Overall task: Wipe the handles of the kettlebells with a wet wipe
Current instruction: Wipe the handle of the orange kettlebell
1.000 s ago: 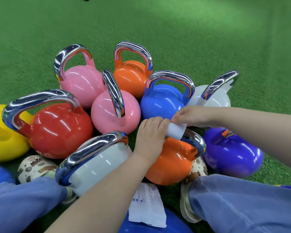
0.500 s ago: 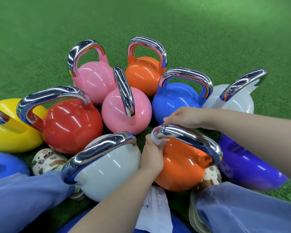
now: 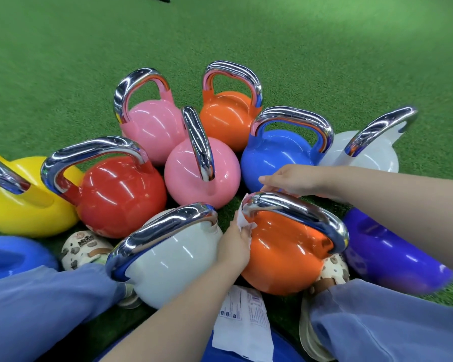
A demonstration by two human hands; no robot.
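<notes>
— Packet [image 3: 243, 322] of wipes lies nearest, flat on a blue disc [image 3: 283, 348] between the person's knees [image 3: 387, 325]. What sits past it?

— A patterned shoe [image 3: 85, 248] on the left and another [image 3: 334, 270] on the right, then two kettlebells side by side: the white bell [image 3: 173, 259] on the left and the near orange bell [image 3: 283, 257] on the right, touching or almost.

— And the hands?

— The left hand [image 3: 233, 245] comes up between those two bells. Its fingers curl round a white wipe [image 3: 243, 220], pressing it to the left upright of the orange bell's chrome handle [image 3: 298, 212], where the handle bends down to the body.

— The right hand?

— The right hand [image 3: 290, 180] reaches in from the right and rests on top of that handle at its far side. Its fingers lie fairly straight and close together, tips pointing left; I cannot tell whether they touch the wipe.

— Around them?

— A purple bell [image 3: 387, 254] lies tilted on the right. A red bell [image 3: 120, 197] and a yellow bell [image 3: 24, 202] stand on the left, with a blue shape [image 3: 13, 257] at the left edge. Behind the hands come a pink bell [image 3: 202, 176] and a blue bell [image 3: 275, 155], then another pink [image 3: 152, 126], a second orange [image 3: 228, 116] and a second white bell [image 3: 369, 150], all on green turf [image 3: 63, 61].
</notes>
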